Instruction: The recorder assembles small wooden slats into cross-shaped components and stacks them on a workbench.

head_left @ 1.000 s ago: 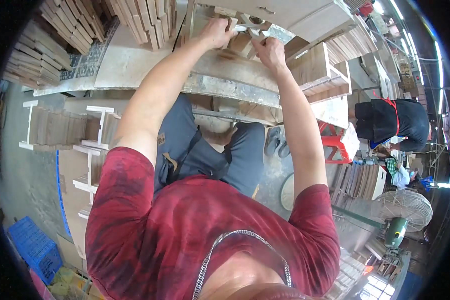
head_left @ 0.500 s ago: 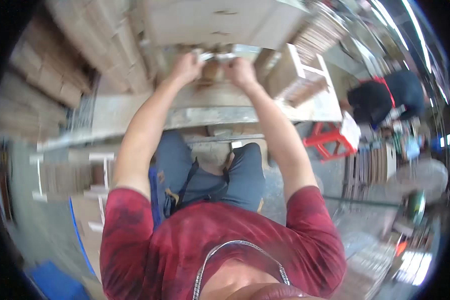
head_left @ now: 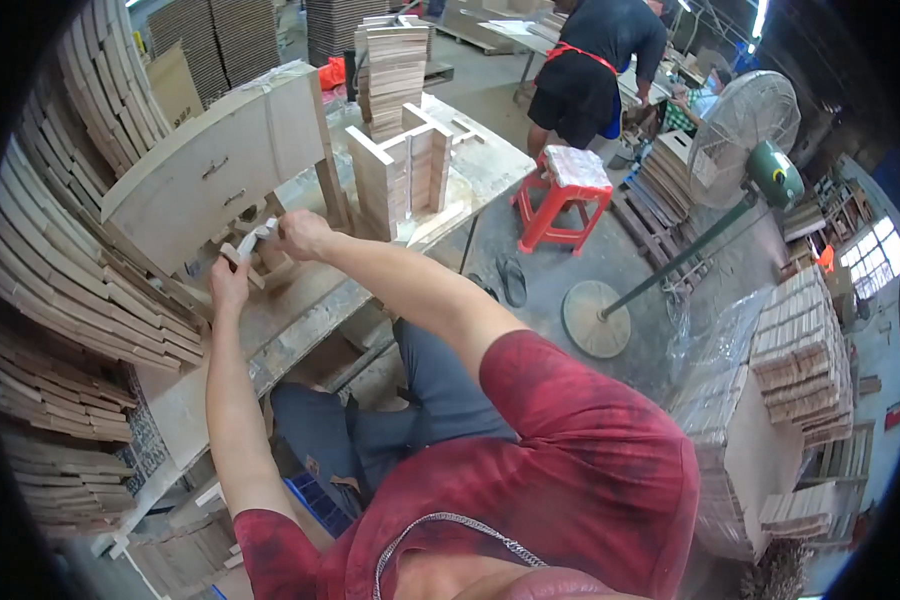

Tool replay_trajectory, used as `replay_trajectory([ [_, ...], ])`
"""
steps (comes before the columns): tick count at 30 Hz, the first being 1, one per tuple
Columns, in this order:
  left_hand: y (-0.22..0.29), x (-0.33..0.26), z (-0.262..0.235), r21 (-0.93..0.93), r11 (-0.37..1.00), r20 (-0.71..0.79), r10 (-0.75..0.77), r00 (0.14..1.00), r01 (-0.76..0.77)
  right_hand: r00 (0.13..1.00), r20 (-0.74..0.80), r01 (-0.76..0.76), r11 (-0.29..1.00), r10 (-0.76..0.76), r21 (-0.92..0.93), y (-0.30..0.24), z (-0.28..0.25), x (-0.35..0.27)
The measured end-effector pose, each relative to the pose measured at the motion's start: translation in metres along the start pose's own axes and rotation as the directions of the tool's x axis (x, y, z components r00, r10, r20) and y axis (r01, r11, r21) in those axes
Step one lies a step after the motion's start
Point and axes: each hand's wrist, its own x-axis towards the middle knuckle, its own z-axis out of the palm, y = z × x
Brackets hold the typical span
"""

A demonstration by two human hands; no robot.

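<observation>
Both my hands are out over the workbench, close together in front of a wide pale wooden panel point(head_left: 215, 175) with a curved top and two small slots. Between them stretches a crumpled white strip point(head_left: 253, 237), too small to tell whether paper or cloth. My left hand point(head_left: 230, 284) pinches its lower end beside a small pale wooden piece point(head_left: 238, 255). Closed fingers of my right hand point(head_left: 305, 236) grip the upper end. Short wooden parts lie just behind and below the hands, partly hidden by them.
Stacked curved wooden slats point(head_left: 70, 260) crowd the left. Right of the panel stand wooden blocks point(head_left: 400, 180) on the bench point(head_left: 485, 165). A red stool point(head_left: 562, 200), a standing fan point(head_left: 745, 125) and wrapped wood stacks point(head_left: 800, 350) occupy the right. Another person point(head_left: 600, 75) works beyond.
My view has swung to the right, so the bench and hands now appear farther left and tilted. Both hands remain close together at the panel, with white material between them.
</observation>
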Motion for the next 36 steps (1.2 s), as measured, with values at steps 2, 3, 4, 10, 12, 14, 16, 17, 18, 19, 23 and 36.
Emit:
replay_trajectory([
  [2, 0.001, -0.026, -0.005, 0.021, 1.000, -0.033, -0.002, 0.999, 0.003, 0.998, 0.051, 0.046, 0.999, -0.045, -0.010, 0.004, 0.009, -0.012],
  [3, 0.006, -0.036, -0.005, -0.013, 1.000, -0.018, 0.007, 1.000, -0.007, 0.992, 0.091, 0.085, 0.996, -0.084, -0.015, 0.010, 0.016, -0.020],
  [4, 0.006, -0.048, -0.016, -0.030, 1.000, -0.030, -0.007, 1.000, 0.006, 0.991, 0.100, 0.094, 0.995, -0.089, -0.043, 0.004, 0.022, -0.025],
  [10, 0.033, -0.118, -0.057, -0.070, 0.997, 0.019, -0.021, 1.000, 0.023, 0.882, 0.350, 0.243, 0.941, -0.316, 0.237, -0.004, -0.038, -0.095],
  [12, 0.044, -0.150, -0.081, -0.230, 0.971, 0.013, -0.072, 0.997, 0.073, 0.826, 0.091, 0.526, 0.818, -0.557, 0.234, -0.006, -0.051, -0.120],
  [14, 0.073, -0.184, -0.116, -0.651, 0.608, 0.319, -0.324, 0.891, 0.455, 0.723, 0.027, 0.685, 0.722, -0.690, 0.094, -0.031, -0.057, -0.128],
  [16, 0.067, -0.211, -0.142, -0.717, 0.449, 0.382, -0.387, 0.839, 0.533, 0.581, 0.054, 0.813, 0.575, -0.812, -0.095, -0.057, -0.050, -0.129],
  [17, 0.061, -0.217, -0.151, -0.761, 0.290, 0.472, -0.366, 0.802, 0.581, 0.560, 0.060, 0.828, 0.556, -0.826, -0.076, -0.065, -0.039, -0.125],
  [18, 0.057, -0.225, -0.159, -0.769, 0.238, 0.477, -0.404, 0.781, 0.593, 0.511, 0.065, 0.859, 0.512, -0.857, 0.008, -0.071, -0.027, -0.122],
  [19, 0.052, -0.236, -0.165, -0.778, 0.234, 0.456, -0.429, 0.780, 0.583, 0.457, 0.067, 0.882, 0.461, -0.887, 0.097, -0.080, -0.015, -0.120],
  [23, 0.059, -0.270, -0.196, -0.796, 0.366, 0.198, -0.594, 0.780, 0.481, 0.513, 0.048, 0.840, 0.513, -0.857, 0.175, -0.120, 0.011, -0.121],
  [36, 0.111, -0.311, -0.189, 0.439, 0.899, -0.507, 0.244, 0.826, 0.003, 0.703, 0.307, 0.016, 0.446, -0.642, 0.895, -0.148, 0.024, -0.132],
])
